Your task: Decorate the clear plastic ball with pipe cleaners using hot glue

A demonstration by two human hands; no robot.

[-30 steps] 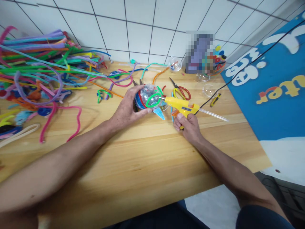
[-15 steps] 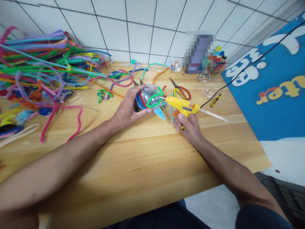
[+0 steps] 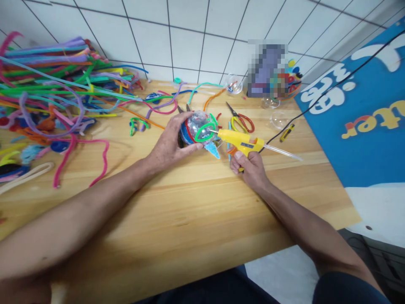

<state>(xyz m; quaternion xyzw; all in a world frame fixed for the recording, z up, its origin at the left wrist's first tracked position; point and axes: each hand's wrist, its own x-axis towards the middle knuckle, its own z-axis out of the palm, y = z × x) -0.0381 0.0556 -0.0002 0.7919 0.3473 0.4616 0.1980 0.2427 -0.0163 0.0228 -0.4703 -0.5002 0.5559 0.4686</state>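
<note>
The fingers of my left hand are curved around the side of a clear ball, thumb along the near edge, grasping it over the middle of the wooden table. Blue and red strands wrap the ball's side next to my palm, and a green loop lies across its clear part. A light-blue pointed piece sticks out at its near right edge. The fingers of my right hand are clenched on the handle of a yellow glue gun, its nozzle aimed left at the green loop; whether the tip touches, I cannot tell. A translucent glue stick juts from the gun's back end. Just beyond the gun lie scissors with red and yellow handles, and a yellow cutter rests to their right, near a black cord. Fuzzy, many-coloured stems are heaped well off to my left.
</note>
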